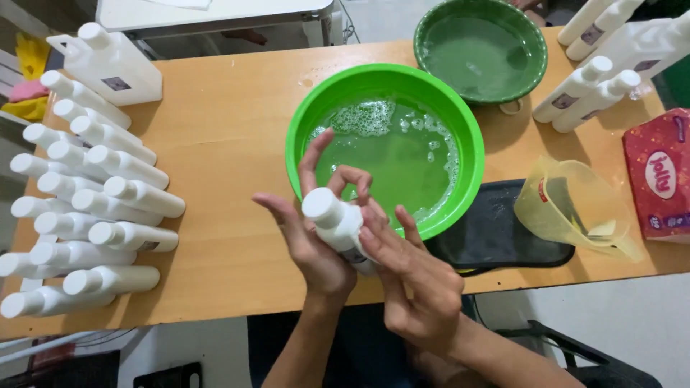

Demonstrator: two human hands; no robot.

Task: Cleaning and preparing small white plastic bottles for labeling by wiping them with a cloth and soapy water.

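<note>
Both hands hold one white bottle [338, 226] above the table's [230, 144] near edge, just in front of the green basin [309, 122] of soapy liquid. Left hand [309, 244] cradles it from below, fingers spread. Right hand [410, 280] clasps its body, fingers curled near the cap. Capped bottles [93, 208] lie stacked at left. A measuring jug [575, 208] lies tipped at right.

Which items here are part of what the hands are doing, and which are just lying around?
In hand:
- white capped bottle, held by left hand and right hand
- bright green basin of soapy liquid, just behind
- row of white bottles lying at left

Lying about:
- dark green bowl
- yellow jug
- red box
- black tray
</note>
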